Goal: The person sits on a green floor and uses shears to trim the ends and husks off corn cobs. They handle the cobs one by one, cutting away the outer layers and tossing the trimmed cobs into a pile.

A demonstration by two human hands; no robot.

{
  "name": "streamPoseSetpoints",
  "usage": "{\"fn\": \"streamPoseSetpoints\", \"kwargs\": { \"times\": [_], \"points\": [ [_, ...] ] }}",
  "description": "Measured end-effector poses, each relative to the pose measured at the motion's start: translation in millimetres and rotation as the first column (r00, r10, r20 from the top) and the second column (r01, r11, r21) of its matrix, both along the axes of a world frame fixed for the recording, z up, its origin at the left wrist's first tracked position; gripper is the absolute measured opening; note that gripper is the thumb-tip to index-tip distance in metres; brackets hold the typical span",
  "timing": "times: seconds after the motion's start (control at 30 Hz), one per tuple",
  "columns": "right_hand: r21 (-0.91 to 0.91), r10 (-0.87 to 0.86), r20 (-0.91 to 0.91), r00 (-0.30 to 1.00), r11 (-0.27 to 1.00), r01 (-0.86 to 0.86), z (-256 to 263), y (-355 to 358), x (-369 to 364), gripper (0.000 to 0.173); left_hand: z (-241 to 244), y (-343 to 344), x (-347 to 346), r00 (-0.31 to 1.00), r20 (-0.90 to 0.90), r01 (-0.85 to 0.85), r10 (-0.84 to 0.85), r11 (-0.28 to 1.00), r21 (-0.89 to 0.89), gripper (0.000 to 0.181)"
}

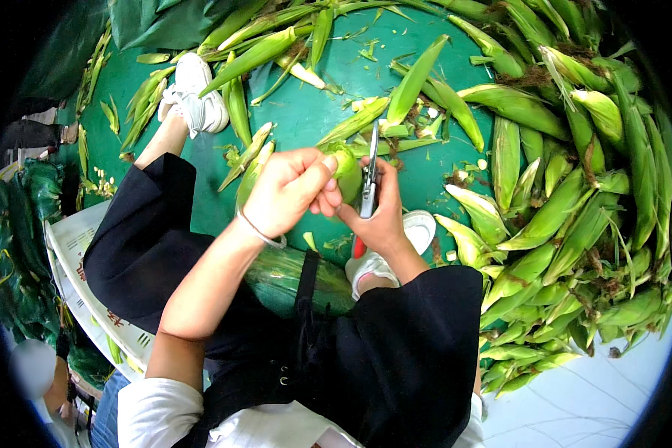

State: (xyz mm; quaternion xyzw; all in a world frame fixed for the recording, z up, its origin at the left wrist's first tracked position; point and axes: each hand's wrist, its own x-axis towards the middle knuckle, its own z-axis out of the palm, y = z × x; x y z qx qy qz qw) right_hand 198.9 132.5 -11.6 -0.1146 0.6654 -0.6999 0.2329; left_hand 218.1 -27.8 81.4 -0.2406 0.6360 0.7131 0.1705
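My left hand (291, 193) is closed at the husk of a green ear of corn (344, 168), its fingertips pinched together near the ear's cut-looking end. Beside it, my right hand (383, 213) grips a pair of pruning shears (369, 185) with metal blades pointing away from me and a red handle part low in the palm. The shears lie along the right side of the ear; whether their blades are apart cannot be told. Loose husk leaves (252, 168) lie on the green floor just left of my hands, and cut husk pieces (395, 131) lie beyond the shears.
A large heap of unhusked corn (560, 224) fills the right side. More husks (263, 56) lie beyond my feet. A white plastic basket (61, 246) stands at my left, near green sacks (28, 224). Part of another person (59, 386) shows at the lower left.
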Motion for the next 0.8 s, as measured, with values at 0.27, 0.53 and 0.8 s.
{"fn": "streamPoseSetpoints", "kwargs": {
  "times": [0.27, 0.53, 0.8],
  "points": [
    [-0.464, 0.292, 0.557, 0.778, 0.886, 0.000, 18, 11, -3, 0.089, 5, 28, 13, 0.628, -0.652, -0.135, -0.426, 0.765, -0.630, 0.015],
    [-0.378, 0.235, 0.334, 0.913, 0.920, -0.098, 21, 11, -13, 0.082, 20, 19, 16, 0.690, -0.576, -0.048, -0.439, 0.766, -0.642, 0.016],
    [-0.133, 0.151, 0.174, 0.973, 0.983, -0.129, 22, 11, -13, 0.074, 22, -8, 4, 0.980, -0.201, -0.047, -0.007, 0.964, -0.260, 0.040]
  ]
}}
